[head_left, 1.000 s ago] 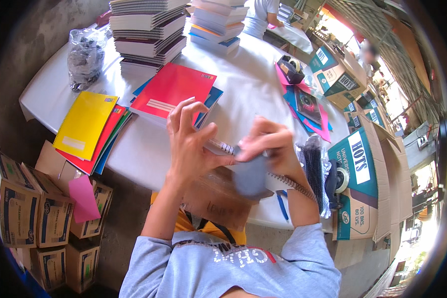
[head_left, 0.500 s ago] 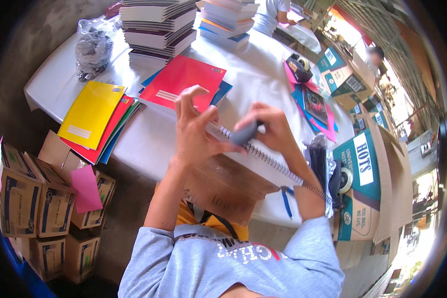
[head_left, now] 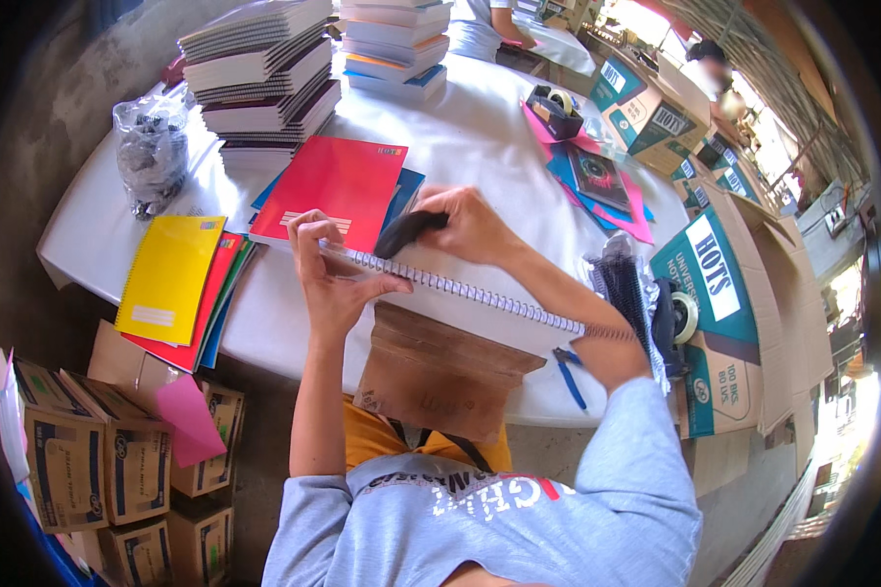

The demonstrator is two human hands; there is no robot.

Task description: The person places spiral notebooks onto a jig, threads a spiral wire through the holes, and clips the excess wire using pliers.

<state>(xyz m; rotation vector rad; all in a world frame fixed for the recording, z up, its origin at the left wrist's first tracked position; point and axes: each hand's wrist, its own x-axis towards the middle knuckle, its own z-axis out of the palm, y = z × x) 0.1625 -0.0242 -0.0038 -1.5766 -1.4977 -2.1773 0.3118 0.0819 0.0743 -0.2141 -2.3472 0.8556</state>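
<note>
my right grip (head_left: 465, 223) is closed on a black thing (head_left: 413, 232), its lower end right at the coil (head_left: 480, 293); touching or just beside, i cannot tell. my left grip (head_left: 325, 274) is clamped on the left end of the notebook (head_left: 460, 309), thumb below that lower end. the notebook sits between my forearms at the near side of the table (head_left: 499, 127). its coiled long edge slants from my left grip rightward and toward me, the coil's tail showing across my right forearm.

The tool (head_left: 401, 238) is black, the coil (head_left: 480, 293) dark, the page block (head_left: 499, 320) white — the pliers (head_left: 570, 380) blue-handled.
</note>
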